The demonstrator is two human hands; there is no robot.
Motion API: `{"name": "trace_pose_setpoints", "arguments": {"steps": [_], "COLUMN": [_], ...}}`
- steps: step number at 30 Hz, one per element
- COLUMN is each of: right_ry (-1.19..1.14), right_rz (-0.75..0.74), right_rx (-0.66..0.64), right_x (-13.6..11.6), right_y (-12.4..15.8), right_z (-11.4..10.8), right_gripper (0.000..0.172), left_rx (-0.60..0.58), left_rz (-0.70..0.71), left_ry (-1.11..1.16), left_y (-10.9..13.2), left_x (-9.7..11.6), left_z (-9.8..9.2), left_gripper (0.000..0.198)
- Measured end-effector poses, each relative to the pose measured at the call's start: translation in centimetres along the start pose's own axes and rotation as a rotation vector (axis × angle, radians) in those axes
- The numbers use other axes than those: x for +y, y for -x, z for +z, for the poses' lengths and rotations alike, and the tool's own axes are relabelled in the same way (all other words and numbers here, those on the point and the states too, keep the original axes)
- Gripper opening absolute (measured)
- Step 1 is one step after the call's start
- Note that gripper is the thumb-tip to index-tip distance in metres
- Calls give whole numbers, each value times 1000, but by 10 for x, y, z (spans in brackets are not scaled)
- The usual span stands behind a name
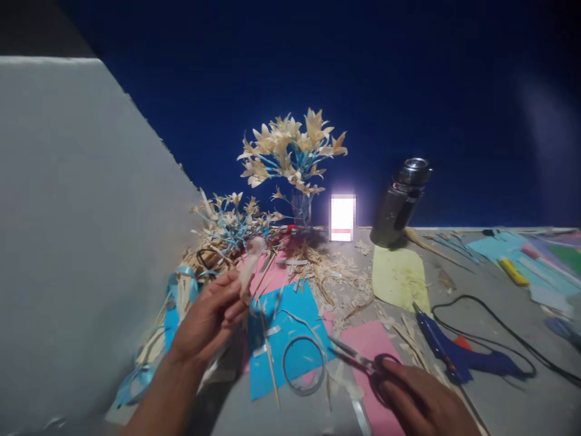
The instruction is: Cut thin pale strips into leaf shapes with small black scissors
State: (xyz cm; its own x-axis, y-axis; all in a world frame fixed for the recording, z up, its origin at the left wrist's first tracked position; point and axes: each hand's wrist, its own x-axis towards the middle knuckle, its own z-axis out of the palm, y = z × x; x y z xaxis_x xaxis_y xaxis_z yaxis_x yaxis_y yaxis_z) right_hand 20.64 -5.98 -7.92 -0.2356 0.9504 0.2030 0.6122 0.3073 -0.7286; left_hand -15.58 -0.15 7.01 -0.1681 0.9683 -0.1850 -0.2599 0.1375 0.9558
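Note:
My left hand [222,309] pinches a pale, thin strip [250,266], like a piece of dried husk, and holds it up above the papers. My right hand [417,396] grips a pair of scissors [356,354] by dark handles, its blades pointing to the upper left over pink paper [370,339]. Scissors and strip are apart. Between my hands lies a sheet of blue paper [290,330] with a thin stick and a grey ring, perhaps a roll of tape [284,366], on it. Behind them, cream flowers with blue stems [290,148] stand in a clear vase.
A blue glue gun [447,351] with a black cord lies at right. A dark flask [402,206] stands behind yellow paper [399,278]. A bright blurred screen [342,218] is near the wall. Husk scraps [338,272] litter the middle; more flowers [231,221] lie at left.

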Motion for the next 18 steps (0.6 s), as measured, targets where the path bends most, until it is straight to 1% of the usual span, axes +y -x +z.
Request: {"name": "trace_pose_setpoints", "arguments": {"steps": [2,4,5,7,10,12,14,18], "right_ry": [106,194,225,283,315,309,305,314], "right_rz": [-116,-149,-155,-149,-131,-148,-175,-181], "right_rx": [93,82,48,39,3,21,57,85], "right_x": [-1,-5,-7,-11,-15,-16,-16,-15], "right_y": [1,0,-1,-3,-4,-3,-2,-3], "right_z": [2,2,2,0,-1,-1,0,2], "right_gripper": [26,24,24,25,25,24,23,22], "left_rx": [-127,-186,-193,-182,-179,-203,-232,-266], "left_rz": [-190,-312,-355,-417,-478,-510,-539,-572], "left_ry": [159,228,262,334,397,414,419,404], "left_y": [13,21,24,28,34,38,41,45], "left_x": [-13,-30,-40,-56,-72,-77,-79,-83], "left_z": [21,41,50,68,92,103,110,116], "left_gripper": [30,28,29,29,28,28,30,29]}}
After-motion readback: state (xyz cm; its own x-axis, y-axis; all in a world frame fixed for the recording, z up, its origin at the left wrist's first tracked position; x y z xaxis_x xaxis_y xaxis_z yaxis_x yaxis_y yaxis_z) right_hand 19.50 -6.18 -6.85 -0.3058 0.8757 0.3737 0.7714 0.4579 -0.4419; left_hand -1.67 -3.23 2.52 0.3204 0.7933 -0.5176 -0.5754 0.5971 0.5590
